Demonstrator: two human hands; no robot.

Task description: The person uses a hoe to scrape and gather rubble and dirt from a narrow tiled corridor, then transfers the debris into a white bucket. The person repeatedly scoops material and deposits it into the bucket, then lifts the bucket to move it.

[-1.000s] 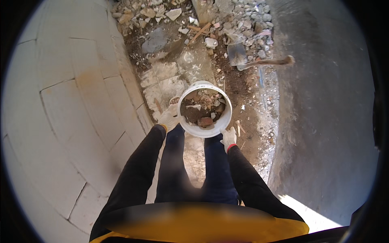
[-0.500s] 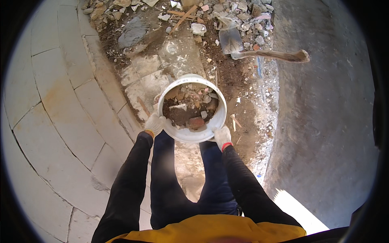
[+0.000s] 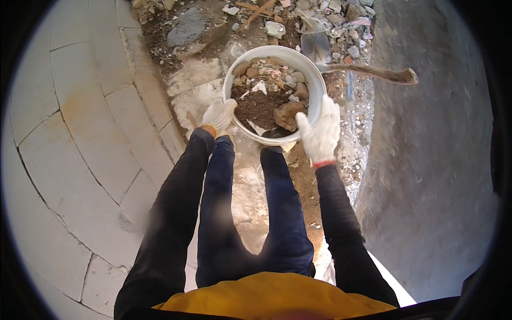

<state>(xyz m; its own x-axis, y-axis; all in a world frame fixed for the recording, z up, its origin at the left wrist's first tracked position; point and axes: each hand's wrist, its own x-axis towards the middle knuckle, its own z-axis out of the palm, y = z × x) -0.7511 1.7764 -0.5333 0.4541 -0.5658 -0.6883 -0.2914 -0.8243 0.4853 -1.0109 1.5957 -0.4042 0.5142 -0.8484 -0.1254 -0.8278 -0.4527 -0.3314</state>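
Observation:
A white round bucket is in front of my legs, its open top facing me. Inside lie dark soil, broken rubble and a large brown stone near the right front. My left hand, in a white knitted glove, grips the rim at the near left. On the near right, my right hand, gloved the same way, holds the rim with the thumb over its edge and the fingers along the outer wall. The bucket's underside is hidden.
Beyond the bucket, a shovel with a wooden handle lies by a heap of rubble and wood strips. A pale block wall stands to the left, a grey smooth surface to the right. Worn tiles show between.
The bucket has moved away from my body and slightly right, and looks larger. Its contents have shifted. My right hand has moved further up the bucket's right side.

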